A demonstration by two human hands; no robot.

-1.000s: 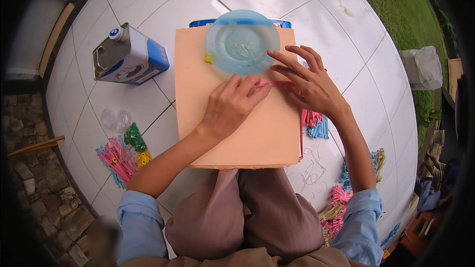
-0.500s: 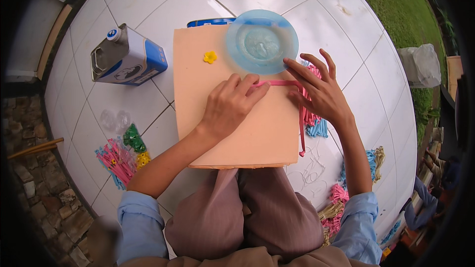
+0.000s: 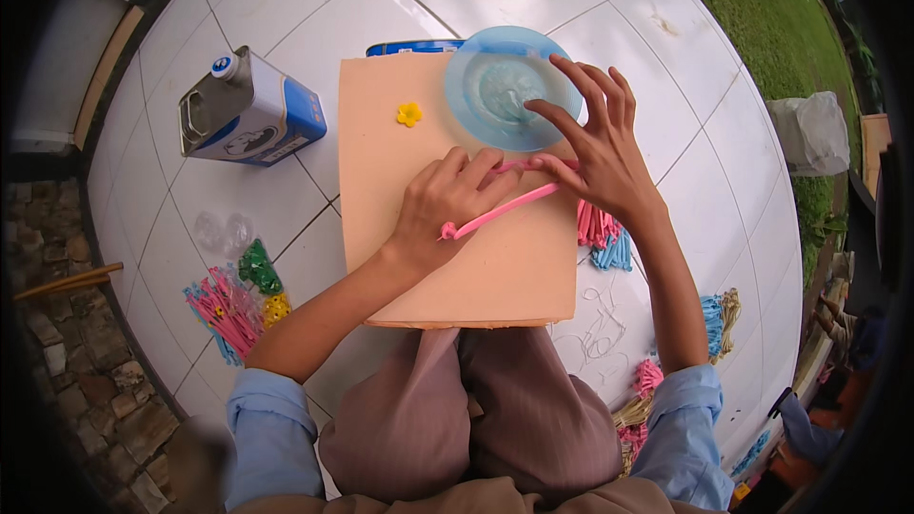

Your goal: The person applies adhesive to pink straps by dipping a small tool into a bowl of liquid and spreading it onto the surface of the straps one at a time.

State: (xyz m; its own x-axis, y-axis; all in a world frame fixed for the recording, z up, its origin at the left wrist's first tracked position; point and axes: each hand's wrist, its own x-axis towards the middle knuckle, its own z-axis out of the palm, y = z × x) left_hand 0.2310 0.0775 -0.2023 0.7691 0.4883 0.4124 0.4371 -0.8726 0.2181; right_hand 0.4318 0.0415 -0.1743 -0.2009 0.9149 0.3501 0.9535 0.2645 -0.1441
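A long pink strip [image 3: 509, 210], knotted at one end, is bent back on itself above the peach-coloured board [image 3: 447, 286] across my lap. My left hand [image 3: 446, 198] pinches one part of the strip, and the knotted end lies beside its wrist. At the bend, the thumb of my right hand [image 3: 614, 157] touches the strip. Its other fingers are spread over the rim of the blue translucent plate [image 3: 466, 86]. A small yellow flower [image 3: 408, 114] lies on the board, left of the plate.
A blue and white metal can [image 3: 257, 114] stands on the tiles at left. Bundles of pink strips [image 3: 596, 226] and blue strips [image 3: 612, 251] lie right of the board. Bagged pink pieces [image 3: 227, 305] and green ones [image 3: 259, 266] lie lower left, a white bag [image 3: 809, 133] far right.
The strip's knotted end has swung from the board's right edge across to my left wrist. My right hand has raised and spread its fingers, with its thumb now at the bend.
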